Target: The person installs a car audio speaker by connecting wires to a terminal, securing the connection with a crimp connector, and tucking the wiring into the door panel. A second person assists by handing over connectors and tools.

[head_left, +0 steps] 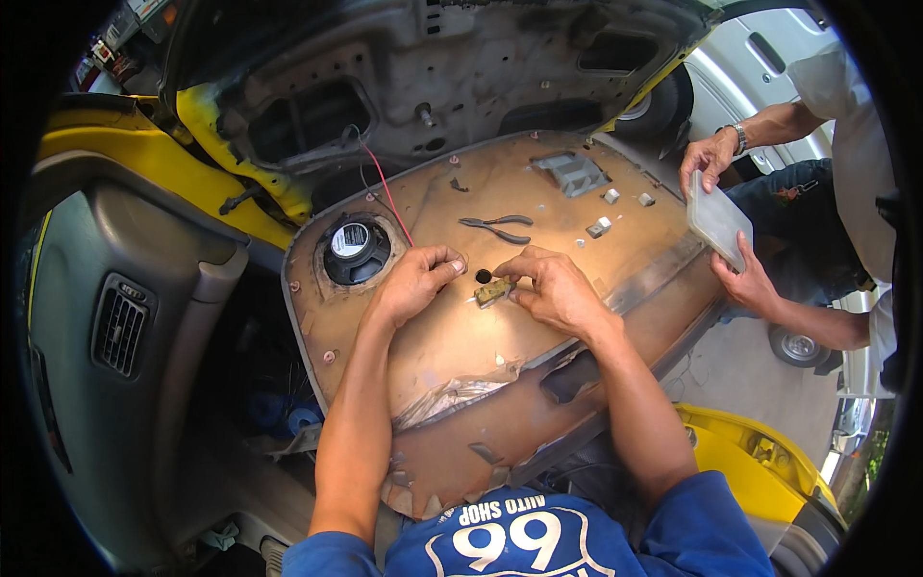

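A brown car door trim panel lies with its back face up before me. My left hand hovers over it, thumb and forefinger pinched together; whatever they may hold is too small to make out. In my right hand, the fingers grip a small worn, yellowish-brown block at the panel, just below a round dark hole. Pliers with black handles rest on the panel beyond my hands. To the left of my left hand, a round black speaker is set in the panel.
A red wire runs from the dark door shell toward my left hand. Small light blocks lie at the panel's far right. There, another person's hands hold a flat, pale translucent box. A grey dashboard borders the left.
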The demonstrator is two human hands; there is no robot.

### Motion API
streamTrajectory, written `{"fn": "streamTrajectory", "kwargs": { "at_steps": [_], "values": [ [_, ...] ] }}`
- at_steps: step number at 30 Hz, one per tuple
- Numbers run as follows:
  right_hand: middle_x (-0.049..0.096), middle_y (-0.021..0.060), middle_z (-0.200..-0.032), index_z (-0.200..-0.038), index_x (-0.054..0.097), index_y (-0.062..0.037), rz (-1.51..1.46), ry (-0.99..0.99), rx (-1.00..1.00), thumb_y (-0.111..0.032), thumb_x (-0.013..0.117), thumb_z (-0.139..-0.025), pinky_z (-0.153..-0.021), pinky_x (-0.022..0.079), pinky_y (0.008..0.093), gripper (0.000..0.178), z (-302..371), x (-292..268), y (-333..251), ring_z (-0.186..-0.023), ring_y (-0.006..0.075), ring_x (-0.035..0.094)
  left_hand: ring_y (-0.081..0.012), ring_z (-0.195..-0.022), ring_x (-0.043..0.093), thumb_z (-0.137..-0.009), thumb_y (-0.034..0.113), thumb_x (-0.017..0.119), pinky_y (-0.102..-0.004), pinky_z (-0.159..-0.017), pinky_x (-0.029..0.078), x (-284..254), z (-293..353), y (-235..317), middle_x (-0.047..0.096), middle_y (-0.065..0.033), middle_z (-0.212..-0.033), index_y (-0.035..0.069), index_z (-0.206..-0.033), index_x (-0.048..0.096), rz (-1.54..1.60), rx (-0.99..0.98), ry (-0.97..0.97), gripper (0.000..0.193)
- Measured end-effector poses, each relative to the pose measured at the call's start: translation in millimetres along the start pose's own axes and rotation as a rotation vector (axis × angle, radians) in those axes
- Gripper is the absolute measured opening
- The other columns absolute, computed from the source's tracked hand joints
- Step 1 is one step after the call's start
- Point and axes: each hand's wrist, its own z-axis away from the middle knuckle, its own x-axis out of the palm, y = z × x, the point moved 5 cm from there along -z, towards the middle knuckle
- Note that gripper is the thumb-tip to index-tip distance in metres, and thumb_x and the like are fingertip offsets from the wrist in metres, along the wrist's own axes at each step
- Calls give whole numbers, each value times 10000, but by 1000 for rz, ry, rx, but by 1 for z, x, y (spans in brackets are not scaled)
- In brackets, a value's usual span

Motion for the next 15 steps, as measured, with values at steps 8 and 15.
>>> {"fn": "streamTrajectory", "kwargs": {
  "at_steps": [8,15],
  "values": [
    [648,97,-995,-1019,775,-91,166,-58,-338,-48,700,-851,-863,569,425,189,1,25,-14,-989,295,690,-38,-627,439,-1030,241,663,-227,-557,346,4,0,1,527,79,-723,89,-993,708,111,-19,-30,163],
    [634,91,-1022,-1034,759,-103,272,-152,-499,-72,679,-872,-856,583,423,183,-3,33,-19,-990,287,694,-29,-615,421,-1018,250,672,-217,-548,331,0,4,7,516,91,-721,107,-974,686,130,47,-41,150]
  ]
}}
